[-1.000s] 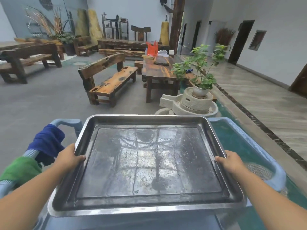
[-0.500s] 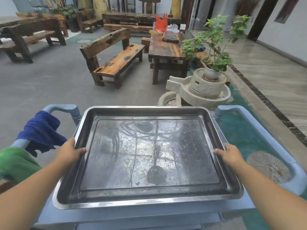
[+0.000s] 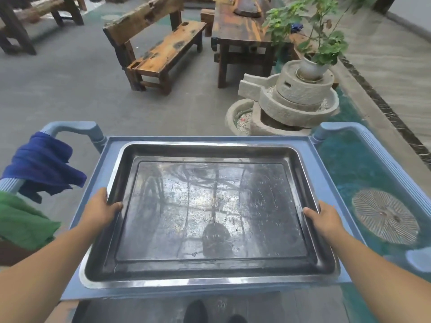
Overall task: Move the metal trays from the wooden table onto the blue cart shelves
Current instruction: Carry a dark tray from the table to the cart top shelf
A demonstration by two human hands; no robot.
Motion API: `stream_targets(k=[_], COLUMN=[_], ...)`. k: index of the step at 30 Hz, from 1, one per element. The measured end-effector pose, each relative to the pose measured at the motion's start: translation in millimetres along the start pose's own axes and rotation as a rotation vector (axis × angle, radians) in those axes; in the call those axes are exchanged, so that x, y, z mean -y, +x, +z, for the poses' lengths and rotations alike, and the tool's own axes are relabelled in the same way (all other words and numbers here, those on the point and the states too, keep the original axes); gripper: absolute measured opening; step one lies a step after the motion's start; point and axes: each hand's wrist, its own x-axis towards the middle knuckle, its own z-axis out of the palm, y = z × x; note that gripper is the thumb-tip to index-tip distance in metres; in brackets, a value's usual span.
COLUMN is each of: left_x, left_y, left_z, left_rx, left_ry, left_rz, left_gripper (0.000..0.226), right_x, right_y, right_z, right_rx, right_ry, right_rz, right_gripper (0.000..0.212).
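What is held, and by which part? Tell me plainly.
The metal tray, at the blue cart: left hand grips its left rim, right hand its right rim, thumbs over the edge.

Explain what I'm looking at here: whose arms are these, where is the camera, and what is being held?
No machine: a person works bare-handed. The view comes from a camera on their head, looking forward and down. The left hand and right hand grip the side rims of an empty metal tray. It sits over the top shelf of the blue cart; whether it is fully set down I cannot tell. A blue cloth and a green cloth hang at the cart's left.
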Motion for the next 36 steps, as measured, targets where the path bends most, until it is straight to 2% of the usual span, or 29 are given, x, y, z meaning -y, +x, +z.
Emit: stream_targets(k=[3,6,16,19,23,27,29,31,34,36], left_x=[7,13,13,5,-4,-19,-27,-34,-36,-34], left_y=[2,5,2,-6,-21,-45,-62,-80,-109,-128], left_z=[11,19,24,23,21,23,28,32,39,43], left_rx=[-0.004,0.009,-0.012,-0.036,-0.105,-0.08,-0.009,0.056,0.214,0.312], left_ry=[0.009,0.029,0.073,0.12,0.305,0.292,0.232,0.193,0.199,0.249], left_rz=[-0.004,-0.015,-0.03,0.026,0.14,0.277,0.316,0.394,0.536,0.593], left_gripper=[0.038,0.037,0.031,0.047,0.069,0.071,0.074,0.075,0.08,0.087], right_x=[-3,0,0,4,11,19,26,35,44,43], right_y=[1,4,7,2,-9,-27,-41,-56,-81,-97], right_z=[7,10,14,15,13,9,10,12,14,17], right_rx=[-0.004,-0.022,-0.056,-0.109,-0.18,-0.205,-0.131,0.017,0.278,0.417], right_ry=[-0.022,-0.067,-0.222,-0.253,-0.275,-0.281,-0.308,-0.339,-0.333,-0.349], right_rz=[0.017,0.002,0.0,-0.025,-0.114,-0.267,-0.342,-0.392,-0.368,-0.31], right_gripper=[0.022,0.014,0.027,0.032,0.053,0.052,0.057,0.064,0.08,0.098])
